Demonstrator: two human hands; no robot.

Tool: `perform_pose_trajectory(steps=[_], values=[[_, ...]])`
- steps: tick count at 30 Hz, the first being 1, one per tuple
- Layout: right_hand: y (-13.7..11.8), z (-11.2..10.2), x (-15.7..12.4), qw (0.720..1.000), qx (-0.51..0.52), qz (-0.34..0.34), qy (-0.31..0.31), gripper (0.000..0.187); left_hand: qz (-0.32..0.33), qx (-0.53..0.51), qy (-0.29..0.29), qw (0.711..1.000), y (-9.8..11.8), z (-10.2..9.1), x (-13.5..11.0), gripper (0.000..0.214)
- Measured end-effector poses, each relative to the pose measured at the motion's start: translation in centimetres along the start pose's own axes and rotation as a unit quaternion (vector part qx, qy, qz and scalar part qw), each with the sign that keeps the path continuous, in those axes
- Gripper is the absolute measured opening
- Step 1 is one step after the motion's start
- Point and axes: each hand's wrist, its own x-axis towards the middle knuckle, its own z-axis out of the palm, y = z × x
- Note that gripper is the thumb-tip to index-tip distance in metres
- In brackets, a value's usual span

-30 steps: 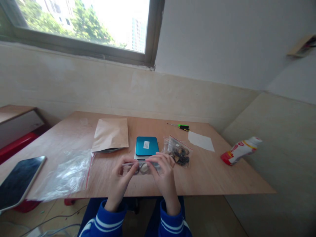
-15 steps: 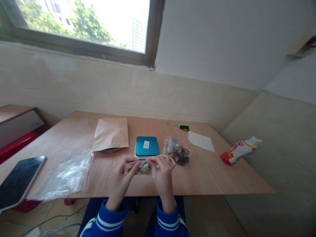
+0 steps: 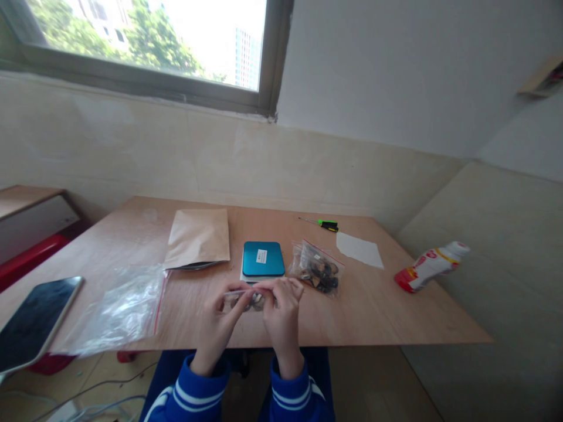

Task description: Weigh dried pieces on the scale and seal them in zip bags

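Both hands pinch the top edge of a small clear zip bag [image 3: 257, 303] with pale and brownish pieces inside, held over the table's front part. My left hand [image 3: 220, 313] grips the bag's left end between thumb and fingers. My right hand [image 3: 281, 310] is closed on the same edge, close beside the left fingertips, and covers the bag's right end. Just beyond them lies a blue digital scale or flat box [image 3: 263, 259] with a white label. To its right rest zip bags of dark pieces [image 3: 323, 272].
A brown paper pouch [image 3: 197, 237] lies behind on the left. Empty clear plastic bags [image 3: 118, 308] and a phone or tablet [image 3: 37, 319] are at the left edge. Toward the right are screwdrivers [image 3: 328, 225], a torn white paper [image 3: 359, 249] and a tilted-looking red and white bottle [image 3: 431, 267].
My right hand has moved left along the bag's top edge, closer to my left hand. The left hand keeps its hold. The view has shifted slightly.
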Motion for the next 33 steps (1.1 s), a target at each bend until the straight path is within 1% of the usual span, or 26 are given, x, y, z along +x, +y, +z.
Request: perform_pose_trajectory(steps=[3,5,7,10,12,14,15,17,19,21,23,25,26,29,30,31,33], values=[[-0.2,0.0,-0.1,1.0,0.004,-0.01,0.02,0.025,0.012,0.009,-0.005,1.0,0.0,0.0,-0.2,0.017],[-0.3,0.1,-0.1,1.0,0.007,-0.009,0.019,0.024,0.014,0.017,0.003,1.0,0.0,0.0,-0.2,0.016],[-0.2,0.1,-0.1,1.0,0.014,-0.004,0.0,0.021,0.008,0.017,0.017,1.0,-0.1,0.0,-0.2,0.016],[0.2,0.2,-0.1,0.999,0.02,0.009,-0.041,0.009,0.0,0.012,0.037,0.999,-0.5,-0.3,-0.1,0.016],[0.6,0.1,0.0,0.998,0.019,0.013,-0.059,0.013,0.0,0.008,0.044,0.999,-0.9,-0.7,0.1,0.016],[1.1,0.0,0.0,0.998,0.009,0.004,-0.063,0.009,0.007,0.007,0.046,0.999,-1.2,-1.3,0.3,0.016],[1.3,0.0,0.0,0.998,0.002,-0.005,-0.058,0.009,0.015,0.008,0.045,0.999,-1.3,-1.5,0.4,0.016],[1.6,-0.1,-0.1,0.999,-0.01,-0.016,-0.037,0.017,0.031,0.013,0.034,0.999,-1.5,-1.9,0.5,0.018],[1.6,-0.1,-0.2,1.0,-0.01,-0.017,-0.006,0.021,0.042,0.016,0.021,0.999,-1.5,-2.1,0.4,0.021],[1.4,0.0,-0.2,1.0,0.001,-0.016,0.023,0.025,0.042,0.01,0.013,0.999,-1.4,-2.0,0.3,0.024],[1.3,0.0,-0.2,0.999,0.011,-0.018,0.037,0.025,0.034,-0.005,0.017,0.999,-1.2,-1.8,0.1,0.028],[1.3,0.0,-0.2,0.999,0.014,-0.024,0.026,0.021,0.019,-0.016,0.038,0.999,-1.2,-1.6,0.0,0.031],[1.5,-0.1,-0.1,0.999,0.013,-0.026,0.014,0.017,0.011,-0.019,0.058,0.998,-1.3,-1.7,0.0,0.032],[2.2,-0.5,0.0,0.999,0.017,-0.025,-0.02,0.01,-0.004,-0.019,0.139,0.99,-1.6,-2.1,0.2,0.037],[2.5,-0.7,-0.1,0.999,0.02,-0.022,-0.024,0.009,-0.007,-0.017,0.157,0.987,-1.7,-2.4,0.4,0.037],[2.7,-0.8,-0.1,0.999,0.021,-0.016,-0.024,0.01,-0.01,-0.013,0.163,0.986,-1.7,-2.6,0.5,0.038],[3.0,-1.0,-0.2,0.999,0.026,-0.004,-0.019,0.012,-0.014,-0.006,0.149,0.989,-1.7,-3.0,0.6,0.037]])
